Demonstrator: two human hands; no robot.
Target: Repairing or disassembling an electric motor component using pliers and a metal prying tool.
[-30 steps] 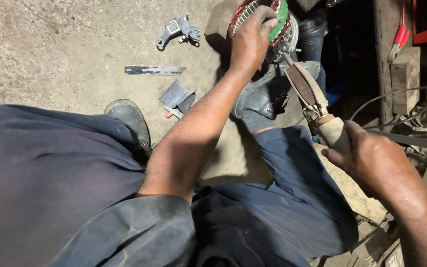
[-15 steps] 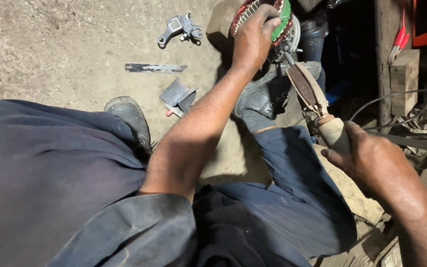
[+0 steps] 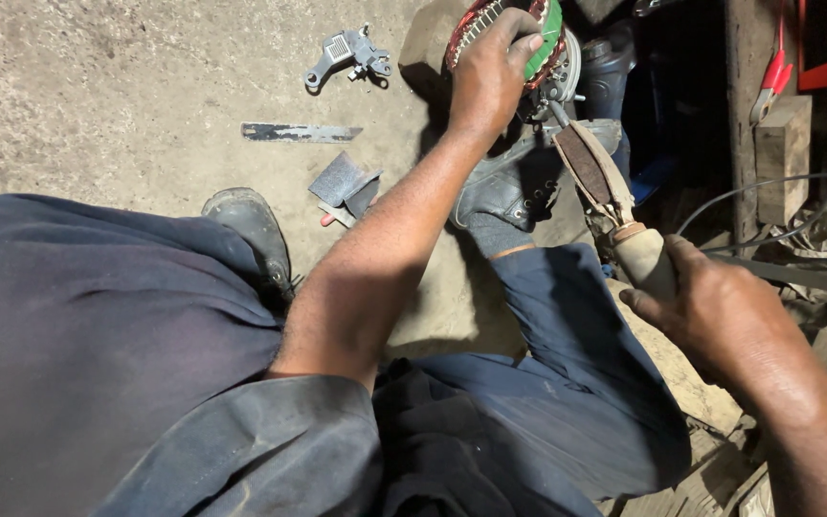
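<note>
My left hand [image 3: 488, 67] grips a round motor stator [image 3: 549, 27] with copper windings and a green band, held at the top of the view above my boot [image 3: 502, 196]. My right hand [image 3: 720, 306] is closed on the pale handle of a soldering iron [image 3: 601, 184]. Its long worn shaft runs up and left, and its tip meets the stator's lower edge. My dark blue trouser legs fill the lower part of the view.
On the concrete floor lie a grey metal bracket [image 3: 348, 54], a hacksaw blade [image 3: 301, 132] and a small folded grey piece [image 3: 345, 184]. My other boot [image 3: 253, 226] rests by them. Wooden blocks [image 3: 783, 144], cables and a red clip [image 3: 773, 77] crowd the right side.
</note>
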